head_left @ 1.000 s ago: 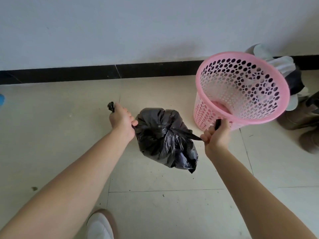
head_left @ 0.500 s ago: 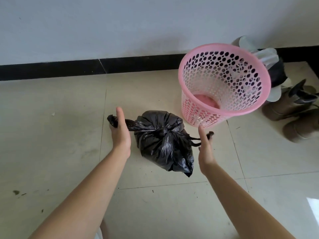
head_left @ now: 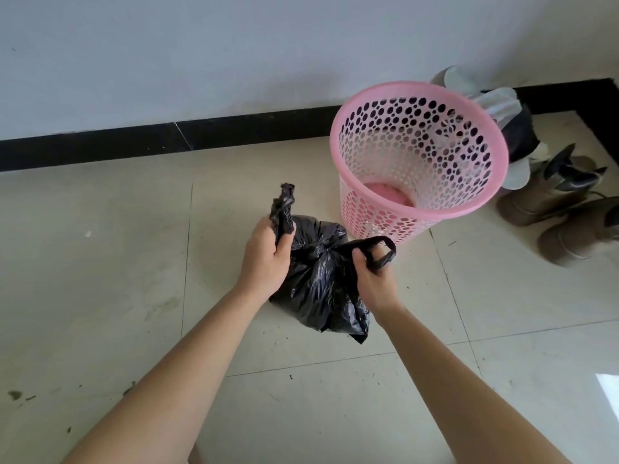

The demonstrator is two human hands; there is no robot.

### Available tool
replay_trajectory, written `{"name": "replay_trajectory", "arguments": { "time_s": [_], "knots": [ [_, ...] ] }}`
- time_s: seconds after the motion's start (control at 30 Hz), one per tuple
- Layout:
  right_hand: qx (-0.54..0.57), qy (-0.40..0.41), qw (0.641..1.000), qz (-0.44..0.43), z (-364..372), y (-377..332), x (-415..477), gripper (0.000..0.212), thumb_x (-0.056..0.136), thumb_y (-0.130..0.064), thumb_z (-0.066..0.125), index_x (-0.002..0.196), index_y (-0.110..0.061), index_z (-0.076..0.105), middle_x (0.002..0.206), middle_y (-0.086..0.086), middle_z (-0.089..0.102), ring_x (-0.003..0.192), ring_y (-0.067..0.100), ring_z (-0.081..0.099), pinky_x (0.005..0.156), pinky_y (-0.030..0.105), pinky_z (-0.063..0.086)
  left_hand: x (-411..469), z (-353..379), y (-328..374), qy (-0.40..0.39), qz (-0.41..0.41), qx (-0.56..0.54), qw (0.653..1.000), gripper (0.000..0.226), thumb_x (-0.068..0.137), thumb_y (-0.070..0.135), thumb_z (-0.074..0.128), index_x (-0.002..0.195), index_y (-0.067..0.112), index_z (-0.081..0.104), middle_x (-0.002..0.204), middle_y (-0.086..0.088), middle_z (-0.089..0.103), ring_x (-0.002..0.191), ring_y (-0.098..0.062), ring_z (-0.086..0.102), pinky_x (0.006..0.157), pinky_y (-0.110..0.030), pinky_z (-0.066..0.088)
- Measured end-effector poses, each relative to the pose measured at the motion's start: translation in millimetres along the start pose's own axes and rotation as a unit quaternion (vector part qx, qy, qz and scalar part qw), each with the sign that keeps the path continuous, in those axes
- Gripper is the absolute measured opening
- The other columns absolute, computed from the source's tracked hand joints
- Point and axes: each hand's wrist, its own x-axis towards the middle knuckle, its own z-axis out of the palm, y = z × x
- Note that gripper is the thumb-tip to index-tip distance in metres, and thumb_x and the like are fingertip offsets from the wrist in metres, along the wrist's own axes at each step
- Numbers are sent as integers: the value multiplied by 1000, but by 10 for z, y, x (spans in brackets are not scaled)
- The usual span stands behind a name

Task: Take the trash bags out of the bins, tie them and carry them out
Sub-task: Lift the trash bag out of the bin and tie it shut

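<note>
The person is tying the trash bag, which is sitting low over the floor just beside the bin, out from the wall edge. I cannot tell whether it is resting on the tiles or hanging. The left hand is gripping the twisted handle, fingers curled round it and its end poking up. The right hand is holding the looped handle, fingers hooked through it.

The bag's neck is already looking gathered between the hands, so I judge a further crossing is being made. Doing it well is probably depending on three things:
- gripping both handles close to the neck
- crossing one over and under the other
- pulling outward evenly, so the thin plastic is cinching rather than tearing

The boots are standing well apart by the right edge.
</note>
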Motion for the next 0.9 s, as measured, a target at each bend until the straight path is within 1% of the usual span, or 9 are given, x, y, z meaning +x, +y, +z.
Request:
{"name": "replay_trajectory", "arguments": {
  "time_s": [0.13,0.23,0.33,0.43,0.57,0.63,0.7,0.83,0.9],
  "knots": [
    [13,-7,997,-73,36,-225,26,27,95,-34,66,112,-14,61,103,2,72,100,16,69,91,40,56,-3,39,306,-27,-17,-76,997,22,105,20,43,110,6,59,84,10,75,79,1,69,79,-12,46],
    [125,-2,992,-11,64,-317,41,34,86,-26,80,114,-14,65,99,9,77,93,22,74,83,36,60,42,37,277,-53,-56,-97,992,20,107,23,40,107,10,54,75,5,75,73,-3,70,79,-24,51],
    [201,-27,974,98,133,-246,76,46,73,-44,86,105,-13,74,105,14,75,102,29,72,97,47,56,-20,29,157,-78,-143,-144,976,26,108,27,38,102,7,53,68,-1,74,62,-8,69,71,-28,50],
    [85,-21,991,102,212,-184,107,40,84,-58,65,81,-19,68,83,8,68,85,19,65,88,41,51,-63,64,95,-85,-272,-269,920,30,108,32,39,102,7,54,61,-2,70,58,-16,68,70,-32,49],
    [90,4,994,62,211,-280,193,33,96,-46,48,113,-18,55,102,-3,71,101,11,65,97,32,50,-12,51,44,-126,-409,-411,805,45,105,52,34,96,14,56,62,-4,53,58,-23,60,69,-34,42],
    [66,4,998,13,197,-368,223,20,103,-37,45,94,-19,48,71,-5,62,71,10,60,77,28,50,-53,80,8,-143,-406,-407,805,39,106,46,35,96,15,56,63,-2,50,57,-21,57,64,-33,43],
    [-41,-27,997,-53,180,-434,220,35,105,-41,41,78,-19,42,59,-7,48,56,12,48,61,33,39,-79,101,-4,-107,-393,-440,800,30,108,35,38,96,14,55,64,-1,53,59,-21,60,65,-34,48],
    [-324,-132,925,-147,165,-404,235,34,106,-39,40,90,-12,52,77,8,61,76,33,60,69,39,46,-14,96,67,-49,-351,-537,765,19,101,27,53,89,12,58,60,1,44,57,-17,49,69,-31,43],
    [-379,-174,890,-183,198,-389,215,34,104,-42,36,95,-14,54,83,13,65,78,37,62,71,44,51,-1,94,106,-102,-295,-501,807,17,90,24,68,76,19,57,59,5,40,57,-14,39,66,-30,34]
  ]
}}
